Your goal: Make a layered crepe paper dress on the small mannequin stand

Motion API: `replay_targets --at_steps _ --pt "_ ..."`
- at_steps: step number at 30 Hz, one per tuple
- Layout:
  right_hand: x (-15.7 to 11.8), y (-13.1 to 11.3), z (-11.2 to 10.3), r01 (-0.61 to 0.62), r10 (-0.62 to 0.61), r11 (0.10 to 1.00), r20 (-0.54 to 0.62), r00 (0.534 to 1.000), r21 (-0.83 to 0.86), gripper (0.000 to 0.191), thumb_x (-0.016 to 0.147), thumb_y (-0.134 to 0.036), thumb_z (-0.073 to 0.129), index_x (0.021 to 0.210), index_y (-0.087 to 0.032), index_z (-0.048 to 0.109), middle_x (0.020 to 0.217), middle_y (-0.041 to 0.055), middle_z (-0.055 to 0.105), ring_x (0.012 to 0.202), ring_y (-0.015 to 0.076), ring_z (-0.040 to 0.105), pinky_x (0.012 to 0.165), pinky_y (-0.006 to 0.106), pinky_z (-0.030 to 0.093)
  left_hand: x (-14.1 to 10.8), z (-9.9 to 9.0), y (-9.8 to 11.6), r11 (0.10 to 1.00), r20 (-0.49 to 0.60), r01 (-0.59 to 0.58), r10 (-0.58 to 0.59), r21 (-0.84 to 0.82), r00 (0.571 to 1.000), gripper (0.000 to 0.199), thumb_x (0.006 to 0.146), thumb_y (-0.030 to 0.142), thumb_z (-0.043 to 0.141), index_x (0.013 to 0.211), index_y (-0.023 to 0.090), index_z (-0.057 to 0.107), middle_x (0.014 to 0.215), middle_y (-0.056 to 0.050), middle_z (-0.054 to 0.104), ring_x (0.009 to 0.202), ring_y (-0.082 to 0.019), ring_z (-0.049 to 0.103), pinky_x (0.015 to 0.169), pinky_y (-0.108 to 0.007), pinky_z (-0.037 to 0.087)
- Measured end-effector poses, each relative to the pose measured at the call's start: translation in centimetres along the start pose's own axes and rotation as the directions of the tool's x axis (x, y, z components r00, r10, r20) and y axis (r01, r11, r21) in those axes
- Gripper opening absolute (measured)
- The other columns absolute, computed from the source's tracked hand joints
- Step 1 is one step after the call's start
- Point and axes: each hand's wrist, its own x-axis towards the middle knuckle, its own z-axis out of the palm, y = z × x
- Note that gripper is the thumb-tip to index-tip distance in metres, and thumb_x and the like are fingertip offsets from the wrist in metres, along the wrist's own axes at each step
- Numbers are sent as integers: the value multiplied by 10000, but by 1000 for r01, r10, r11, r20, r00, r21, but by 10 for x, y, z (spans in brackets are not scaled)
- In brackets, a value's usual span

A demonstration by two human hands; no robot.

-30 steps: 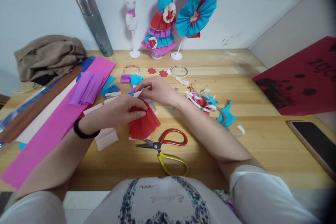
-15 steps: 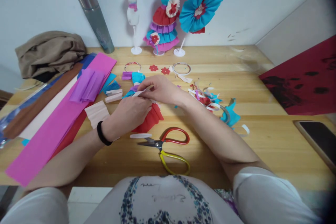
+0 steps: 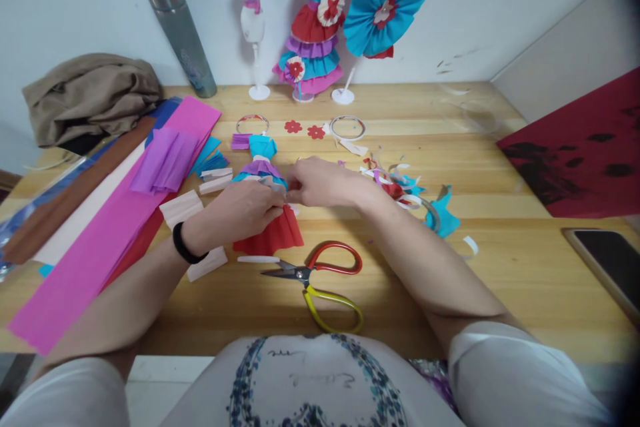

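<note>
A small paper dress (image 3: pixel 263 147), blue on top with purple, blue and red layers below, lies on the table between my hands. My left hand (image 3: pixel 249 208), with a black band at the wrist, is closed over the lower part of the dress, above its red skirt (image 3: pixel 275 235). My right hand (image 3: pixel 323 181) touches the dress's right side, its fingertips pinched together close to my left fingers. Whatever is between the fingertips is too small to make out. Scissors (image 3: pixel 300 273) with one red and one yellow handle lie partly open nearer me.
Crepe paper strips (image 3: pixel 120 213) and a brown cloth (image 3: pixel 95 97) are at left. A bottle (image 3: pixel 177 27) and dressed mannequins (image 3: pixel 315 33) stand at the back. Scraps (image 3: pixel 400 187), a tape roll (image 3: pixel 347 127) and a phone (image 3: pixel 603 267) lie rightward.
My right hand has moved down and slightly right, uncovering the dress's purple layer. My left hand has shifted a little left, and the red skirt has swung left.
</note>
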Motion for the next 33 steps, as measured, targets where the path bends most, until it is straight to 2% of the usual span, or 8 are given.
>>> replay_targets --at_steps 3,6,9,14,20,23,28,33 --pt "5 -4 4 -15 14 1000 34 999 23 240 851 -369 568 792 -168 685 687 74 680 602 169 556 514 289 302 -1 -2 -4 998 37 -45 46 -32 998 296 937 163 471 739 164 690 826 -66 731 762 -198 644 663 -304 387" --pt "8 -5 6 -8 1 996 85 996 84 202 834 -265 564 678 -171 652 638 64 671 572 155 565 515 279 336 -3 -3 -9 993 44 -89 93 -74 995 284 924 159 493 724 172 695 853 -56 740 788 -185 644 683 -290 385" --pt "8 -2 6 4 -18 991 106 994 135 180 823 -188 548 672 -162 643 604 61 663 546 150 568 529 280 360 -5 -5 -14 991 60 -102 108 -91 992 267 904 143 508 745 189 717 859 -37 747 783 -170 643 671 -276 379" --pt "2 6 -1 52 -54 996 33 998 67 145 808 -179 548 698 -157 640 610 62 631 573 159 519 553 300 332 -7 -5 -19 992 83 -91 98 -88 992 257 890 144 518 763 197 734 845 -29 740 754 -158 631 651 -266 375" --pt "-6 3 -8 75 -74 997 -24 997 31 136 744 -82 542 659 -187 529 616 9 545 562 113 399 539 279 284 -5 -4 -21 985 63 -101 110 -137 992 239 886 153 523 770 185 729 819 -31 730 739 -155 613 648 -261 374" --pt "-7 2 -7 85 -85 995 -4 996 53 129 742 -72 547 688 -189 531 653 17 584 585 120 435 549 278 302 -4 -2 -24 964 12 -95 101 -248 995 213 885 169 522 812 168 723 825 -32 727 732 -146 614 650 -249 393" --pt "-7 1 -6 105 -106 991 3 994 80 84 764 -115 578 787 -195 590 736 23 651 641 139 504 574 276 337 1 0 -29 869 -43 -156 154 -470 987 217 903 228 503 804 146 678 779 -14 697 692 -122 594 647 -227 419" --pt "-6 1 -8 97 -99 992 30 995 76 58 771 -134 598 757 -185 620 715 20 642 639 139 502 561 270 339 6 4 -17 952 -43 -118 111 -282 993 247 905 194 483 755 154 675 713 -15 668 643 -133 554 621 -263 374"
